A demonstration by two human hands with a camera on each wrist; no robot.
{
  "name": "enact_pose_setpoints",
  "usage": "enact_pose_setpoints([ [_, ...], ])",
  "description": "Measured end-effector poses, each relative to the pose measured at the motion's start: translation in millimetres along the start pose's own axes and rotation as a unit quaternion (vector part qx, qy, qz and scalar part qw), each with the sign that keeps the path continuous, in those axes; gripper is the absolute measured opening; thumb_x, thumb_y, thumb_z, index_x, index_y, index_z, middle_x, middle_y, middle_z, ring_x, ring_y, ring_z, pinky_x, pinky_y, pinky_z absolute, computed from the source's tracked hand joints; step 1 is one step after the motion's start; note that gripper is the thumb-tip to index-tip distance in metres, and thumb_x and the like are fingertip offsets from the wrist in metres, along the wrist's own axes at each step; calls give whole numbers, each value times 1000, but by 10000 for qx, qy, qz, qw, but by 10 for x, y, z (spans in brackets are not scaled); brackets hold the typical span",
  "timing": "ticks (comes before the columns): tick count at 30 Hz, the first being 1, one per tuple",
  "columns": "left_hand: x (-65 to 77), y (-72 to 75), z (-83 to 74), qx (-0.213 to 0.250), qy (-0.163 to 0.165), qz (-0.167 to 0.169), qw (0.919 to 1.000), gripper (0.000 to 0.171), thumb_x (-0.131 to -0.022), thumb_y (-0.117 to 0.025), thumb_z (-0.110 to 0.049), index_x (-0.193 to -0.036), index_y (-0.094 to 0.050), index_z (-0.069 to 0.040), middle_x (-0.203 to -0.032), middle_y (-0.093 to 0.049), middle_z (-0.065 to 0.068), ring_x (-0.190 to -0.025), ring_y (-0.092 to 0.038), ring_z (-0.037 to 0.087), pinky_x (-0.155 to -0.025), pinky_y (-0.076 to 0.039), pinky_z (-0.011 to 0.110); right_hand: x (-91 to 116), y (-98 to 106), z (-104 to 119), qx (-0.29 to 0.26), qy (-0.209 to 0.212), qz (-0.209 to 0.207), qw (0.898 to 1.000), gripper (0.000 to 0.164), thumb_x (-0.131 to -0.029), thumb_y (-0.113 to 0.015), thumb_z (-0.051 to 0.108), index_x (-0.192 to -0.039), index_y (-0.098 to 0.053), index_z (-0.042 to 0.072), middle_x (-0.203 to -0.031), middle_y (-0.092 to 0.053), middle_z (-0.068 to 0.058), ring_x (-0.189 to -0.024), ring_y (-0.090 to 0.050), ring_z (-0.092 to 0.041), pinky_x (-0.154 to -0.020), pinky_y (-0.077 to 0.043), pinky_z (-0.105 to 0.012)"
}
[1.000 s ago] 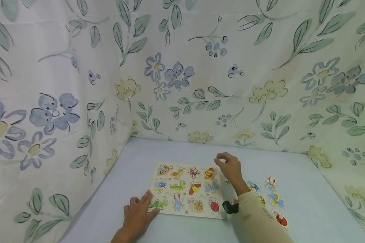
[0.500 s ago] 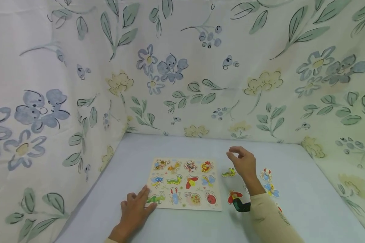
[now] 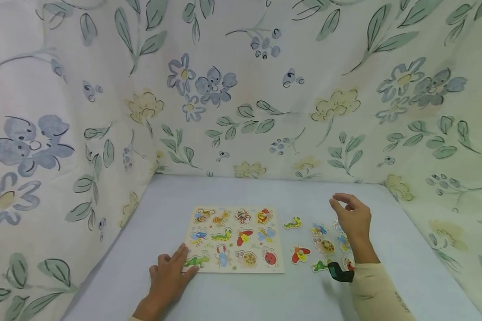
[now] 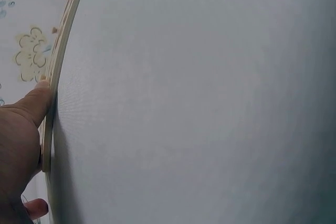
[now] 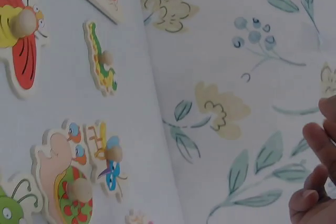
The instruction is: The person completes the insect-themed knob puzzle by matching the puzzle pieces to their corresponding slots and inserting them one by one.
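Observation:
My left hand (image 3: 166,278) rests at the lower left corner of an insect puzzle board (image 3: 279,267), its fingers along the left edge and its thumb at the front. In the left wrist view a finger lies on the board's rim (image 4: 65,40). My right hand (image 3: 353,223) is raised over the loose pieces on the right, fingers bent and thumb near the index fingertip, with nothing between them. Below it lie knobbed wooden pieces: a snail (image 3: 319,240), a blue-headed insect (image 3: 317,229), a ladybird (image 3: 346,262) partly hidden, and a green insect (image 3: 317,266).
A caterpillar piece (image 3: 292,223) and a red-winged insect piece (image 3: 297,256) lie between the board and the other pieces. A dark strap (image 3: 339,272) sits at my right wrist. Floral cloth (image 3: 241,111) walls the white table (image 3: 233,298) at the back and sides.
My right hand has moved right, from beside the board's upper right corner to over the loose pieces, uncovering the caterpillar and others. My left hand stays at the board. The head view has shifted.

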State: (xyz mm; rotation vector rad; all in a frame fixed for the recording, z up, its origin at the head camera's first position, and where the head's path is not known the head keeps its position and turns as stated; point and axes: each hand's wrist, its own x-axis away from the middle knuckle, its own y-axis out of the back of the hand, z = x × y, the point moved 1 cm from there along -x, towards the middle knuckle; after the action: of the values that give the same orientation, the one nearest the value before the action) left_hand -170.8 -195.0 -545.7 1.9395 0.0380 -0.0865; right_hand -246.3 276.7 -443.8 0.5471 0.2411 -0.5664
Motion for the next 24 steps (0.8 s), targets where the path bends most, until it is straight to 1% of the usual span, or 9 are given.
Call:
enact_pose_setpoints([
  [1, -7, 3, 7, -17, 19, 4, 10000, 79, -85, -66, -55, -144, -44, -6, -151, -36, 8, -111, -38, 39, -80, -28, 55, 2, 14, -25, 14, -70, -19, 10000, 28, -90, -70, 32, -108, -72, 11, -80, -59, -7, -67, -42, -19, -56, -35, -30],
  [4, -21, 12, 20, -72, 86, 39, 9999, 80, -85, -66, -56, -144, -43, -6, -152, -35, 8, -111, -38, 38, -80, -28, 55, 29, 13, -99, 107, -193, 19, 9998, 29, -90, -69, 33, -109, -72, 11, -77, -57, -8, -65, -42, -20, -54, -35, -29],
  [6, -25, 12, 27, -82, 127, 74, 9999, 81, -84, -66, -56, -144, -43, -6, -152, -35, 8, -111, -38, 38, -79, -28, 54, 56, -24, -158, 132, -234, 30, 9996, 27, -90, -70, 31, -107, -72, 11, -77, -59, -10, -66, -41, -20, -56, -34, -30],
  [10, -30, 10, 27, -56, 172, 100, 9998, 82, -84, -67, -56, -144, -43, -6, -152, -35, 8, -110, -38, 38, -78, -28, 54, 109, -129, -291, 34, -347, 65, 9994, 26, -90, -70, 28, -107, -72, 9, -97, -67, -10, -81, -46, -22, -71, -36, -36],
  [13, -32, 12, 15, -59, 202, 109, 9997, 82, -83, -68, -55, -144, -44, -6, -152, -35, 8, -111, -38, 38, -79, -29, 54, 147, -201, -398, -42, -485, 190, 9986, 28, -91, -69, 29, -108, -71, 8, -112, -66, -11, -97, -49, -26, -83, -36, -43],
  [15, -35, 9, 4, -80, 213, 144, 9996, 82, -83, -68, -55, -144, -43, -6, -152, -35, 8, -111, -38, 38, -79, -29, 54, 172, -235, -466, -20, -565, 263, 9981, 28, -91, -68, 29, -108, -70, 7, -115, -66, -12, -101, -49, -28, -85, -36, -45],
  [20, -38, 0, -19, -91, 237, 222, 9994, 83, -82, -70, -55, -144, -43, -6, -152, -35, 8, -111, -38, 39, -80, -29, 55, 226, -294, -587, 75, -737, 344, 9967, 27, -90, -69, 30, -107, -71, 8, -111, -67, -12, -95, -49, -26, -78, -36, -43],
  [24, -36, 0, -20, -80, 216, 195, 9995, 82, -83, -69, -54, -144, -43, -6, -152, -35, 8, -112, -38, 39, -81, -28, 55, 241, -334, -658, 156, -790, 450, 9957, 29, -90, -69, 34, -107, -71, 10, -113, -67, -11, -102, -51, -29, -84, -38, -46],
])
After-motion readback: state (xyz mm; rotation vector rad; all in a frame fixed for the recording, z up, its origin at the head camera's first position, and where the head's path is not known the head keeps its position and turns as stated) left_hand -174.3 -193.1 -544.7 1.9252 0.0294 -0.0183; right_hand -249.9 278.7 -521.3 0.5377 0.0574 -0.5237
